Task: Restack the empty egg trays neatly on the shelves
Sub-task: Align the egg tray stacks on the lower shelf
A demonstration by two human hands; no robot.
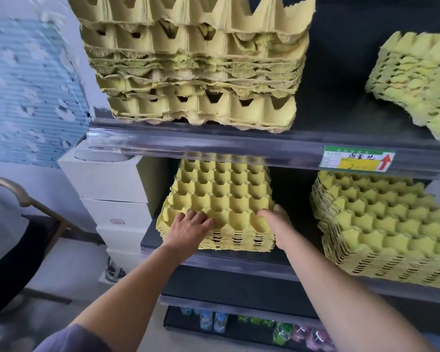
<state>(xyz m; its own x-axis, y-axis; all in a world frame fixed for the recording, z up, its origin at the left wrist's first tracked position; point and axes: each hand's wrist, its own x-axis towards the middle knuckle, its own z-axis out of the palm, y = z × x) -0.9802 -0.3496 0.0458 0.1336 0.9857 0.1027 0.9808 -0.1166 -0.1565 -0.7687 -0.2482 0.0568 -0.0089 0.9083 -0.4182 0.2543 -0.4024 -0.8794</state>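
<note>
The left hand (191, 229) lies palm down on the front left of a tray stack (221, 194), fingers straight and spread over the cups, gripping nothing. The right hand (277, 222) clasps the stack's front right corner, thumb on the top tray and fingers going round the right side, where they are mostly hidden. Both bare forearms reach up from the bottom of the view, the left one coming out of a grey sleeve (71, 339). This stack sits at the left of the lower shelf (239, 265), cups up, its edges fairly even. Well apart to its right on the same shelf stands a taller right stack (381, 224), turned at an angle and overhanging the front edge. On the upper shelf (214, 143) a ragged pile (201, 72) of trays sits with uneven gaps between its layers, and a skewed pile (417, 80) lies tilted at the far right. A price tag (357, 158) with a red arrow is fixed to the upper shelf's rail. White boxes (112, 184) are stacked just left of the shelving, and small wrapped goods (290, 331) fill the bottom tier.
</note>
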